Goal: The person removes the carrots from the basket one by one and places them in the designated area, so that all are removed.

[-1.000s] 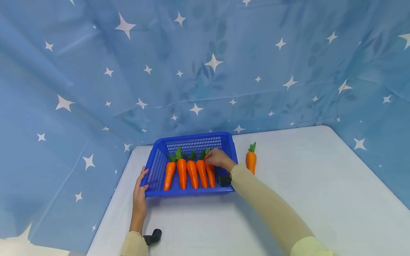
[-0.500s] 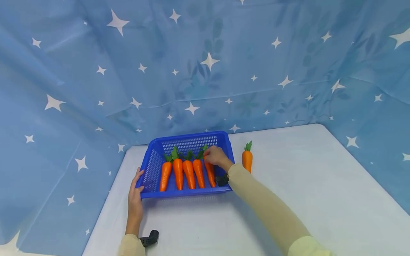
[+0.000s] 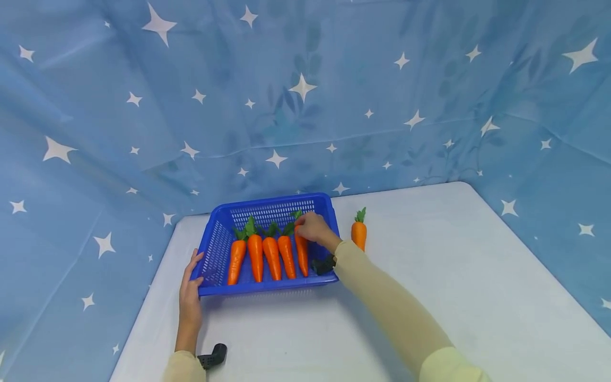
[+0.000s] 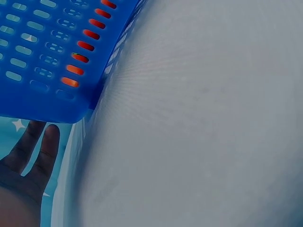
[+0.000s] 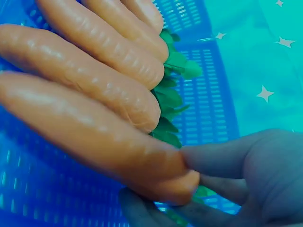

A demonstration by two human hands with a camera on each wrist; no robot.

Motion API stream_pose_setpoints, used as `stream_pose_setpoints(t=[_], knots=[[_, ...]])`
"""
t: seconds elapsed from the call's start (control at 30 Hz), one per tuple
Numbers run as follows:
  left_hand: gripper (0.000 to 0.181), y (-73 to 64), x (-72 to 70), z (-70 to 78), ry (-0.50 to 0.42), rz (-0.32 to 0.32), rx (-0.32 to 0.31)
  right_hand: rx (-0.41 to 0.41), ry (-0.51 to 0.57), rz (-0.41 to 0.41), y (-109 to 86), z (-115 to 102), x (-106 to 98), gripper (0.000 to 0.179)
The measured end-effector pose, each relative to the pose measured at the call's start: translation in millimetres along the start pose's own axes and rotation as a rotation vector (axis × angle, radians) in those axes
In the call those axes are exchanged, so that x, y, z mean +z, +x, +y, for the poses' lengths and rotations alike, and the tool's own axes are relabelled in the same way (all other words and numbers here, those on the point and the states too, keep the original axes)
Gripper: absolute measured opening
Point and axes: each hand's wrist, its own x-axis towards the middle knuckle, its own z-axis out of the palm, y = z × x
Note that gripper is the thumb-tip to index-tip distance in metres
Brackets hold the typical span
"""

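Observation:
A blue plastic basket [image 3: 269, 289] with slotted walls stands on the white table. Inside, several orange carrots [image 3: 272, 257] with green tops lie side by side. My right hand [image 3: 316, 229] reaches into the basket and grips the thick top end of the rightmost carrot [image 5: 94, 132], with thumb and fingers on either side of it. That carrot leans close to its neighbour. At the basket's left side is my left hand [image 3: 190, 297], its straight fingers against the rim. In the left wrist view, extended fingers [image 4: 47, 151] stand at the basket's corner.
Another carrot [image 3: 359, 235] lies on the table just right of the basket, partly behind the right sleeve [image 3: 391, 302]. A blue curtain with white stars [image 3: 305, 122] hangs behind the table [image 3: 458, 254]. A black wrist device [image 3: 213, 356] sits by the left sleeve.
The gripped carrot's top has shifted a little left towards the other carrots. The whole scene drifts left in the view. My left hand stays at the basket's left side.

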Motion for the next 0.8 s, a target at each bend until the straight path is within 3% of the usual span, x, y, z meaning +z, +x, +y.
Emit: stream_pose_setpoints(t=[0.3, 0.6, 0.8], knots=[[0.062, 0.9, -0.6, -0.2, -0.002, -0.004, -0.002, -0.02, 0.104, 0.001, -4.0, -8, -14, 0.039], [0.061, 3.4, 2.2, 0.9, 0.014, 0.001, -0.004, -0.048, 0.289, 0.001, -23.4, -22, -51, 0.039], [0.061, 1.6, 2.5, 0.7, 0.034, 0.015, -0.009, -0.064, 0.299, 0.029, -38.8, -23, -72, 0.041]])
